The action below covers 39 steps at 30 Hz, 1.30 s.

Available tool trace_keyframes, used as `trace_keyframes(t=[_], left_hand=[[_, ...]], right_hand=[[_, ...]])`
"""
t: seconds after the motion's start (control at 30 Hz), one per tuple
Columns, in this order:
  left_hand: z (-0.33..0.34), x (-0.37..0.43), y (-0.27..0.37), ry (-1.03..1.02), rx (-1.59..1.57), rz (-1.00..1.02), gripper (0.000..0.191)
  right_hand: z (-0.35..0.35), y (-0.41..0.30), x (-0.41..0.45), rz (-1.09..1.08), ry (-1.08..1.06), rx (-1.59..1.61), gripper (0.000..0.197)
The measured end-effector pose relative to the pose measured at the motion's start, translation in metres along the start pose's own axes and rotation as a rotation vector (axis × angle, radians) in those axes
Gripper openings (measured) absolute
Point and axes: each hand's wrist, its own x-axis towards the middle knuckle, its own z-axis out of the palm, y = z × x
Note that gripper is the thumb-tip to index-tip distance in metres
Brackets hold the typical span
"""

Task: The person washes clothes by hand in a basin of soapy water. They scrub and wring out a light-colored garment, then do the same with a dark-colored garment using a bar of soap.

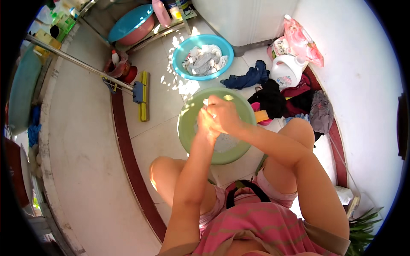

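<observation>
Above a green plastic basin (189, 150), my left hand (206, 123) and my right hand (224, 113) are pressed together, closed around a small piece of white cloth (205, 102). Only bits of the cloth show between the fingers. Sudsy water (225, 143) lies in the basin, partly hidden by my forearms. Just beyond stands a blue basin (231, 60) holding wet white and grey cloths (205, 60). A pink dish (265, 122) with a yellow-orange bar (261, 116) touches or nearly touches the green basin's right side.
Dark clothes (272, 99), a navy garment (248, 78) and a grey garment (321, 112) lie on the floor at the right, around a white detergent jug (286, 71). A sponge mop (144, 96) leans at the left. A low shelf at the back bears a blue-and-pink basin (133, 27).
</observation>
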Motion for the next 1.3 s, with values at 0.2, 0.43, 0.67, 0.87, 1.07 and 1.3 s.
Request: trace_keyframes(t=[0.2,0.43,0.67,0.87,1.07,1.3], left_hand=[[0.017,-0.014,0.006,0.521,0.091,0.083,0.036],[0.06,-0.01,-0.001,0.544,0.005,0.047,0.037],[0.027,-0.012,0.01,0.481,0.007,0.041,0.047],[0.029,-0.002,-0.002,0.206,-0.137,-0.132,0.063],[-0.041,0.01,-0.004,0.121,-0.22,-0.112,0.034],[0.022,0.007,-0.013,0.471,-0.106,0.012,0.034]], right_hand=[[0.023,0.015,0.008,0.422,0.136,0.084,0.039],[-0.003,0.044,0.013,0.418,0.237,-0.138,0.036],[-0.014,0.027,0.04,0.449,0.344,0.183,0.046],[0.011,0.0,0.005,0.507,0.118,-0.064,0.033],[0.02,-0.029,-0.02,0.071,0.015,0.092,0.029],[0.007,0.032,0.018,0.639,0.044,-0.149,0.031]])
